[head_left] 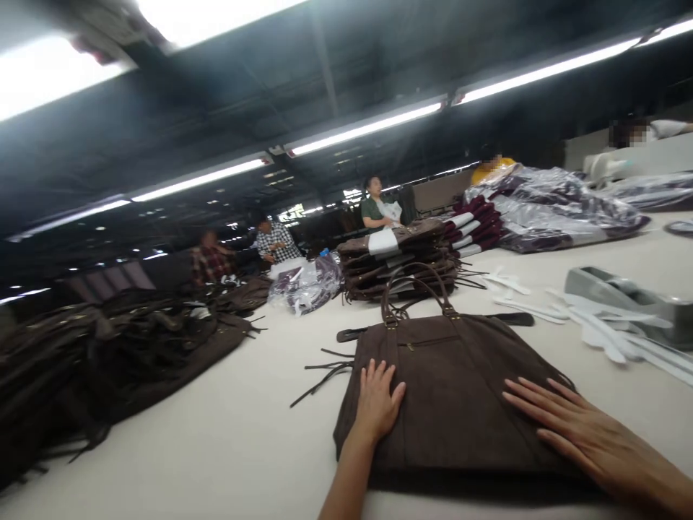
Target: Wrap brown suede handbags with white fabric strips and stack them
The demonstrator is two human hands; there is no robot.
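Observation:
A dark brown handbag (455, 404) lies flat on the pale table in front of me, its two looped handles (414, 282) pointing away. It has a short zip near the top, and thin cords trail from its left side. My left hand (379, 397) rests flat on the bag's left part, fingers spread. Over on the right part, my right hand (579, 426) lies with fingers stretched out against the bag's surface. Neither hand grips anything.
A pile of dark bags (135, 354) covers the table's left side. Behind my bag stands a stack of brown bags (401, 260), beside plastic-wrapped bags (563, 209). White strips (600, 325) and a grey tape dispenser (622, 296) lie at right. Several people stand farther back.

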